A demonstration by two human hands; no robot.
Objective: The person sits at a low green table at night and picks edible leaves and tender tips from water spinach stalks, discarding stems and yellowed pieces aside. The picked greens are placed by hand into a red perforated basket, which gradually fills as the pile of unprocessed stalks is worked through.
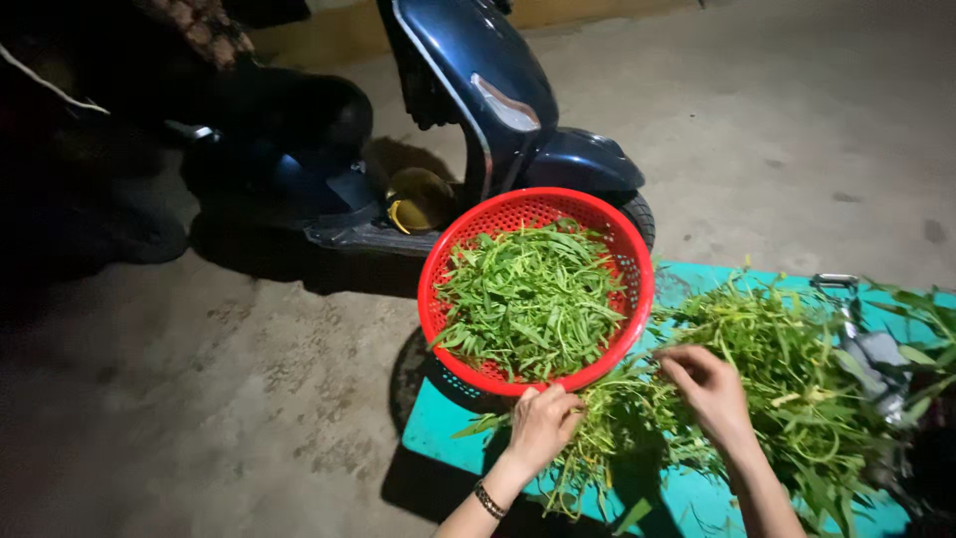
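A round red perforated basket (444, 247) holds a heap of picked green leaves (533, 299) and sits at the left end of a turquoise table (438, 423). A big pile of green leafy stems (787, 369) lies on the table to its right. My left hand (543, 423), with a dark bracelet on the wrist, has its fingers closed on a stem just below the basket's rim. My right hand (709, 387) pinches stems at the near edge of the pile.
A dark blue scooter (498, 110) is parked on the concrete ground behind the basket. A dark shape, maybe a person's clothing (199, 25), fills the upper left. A metal clip and grey object (856, 329) lie at the table's right.
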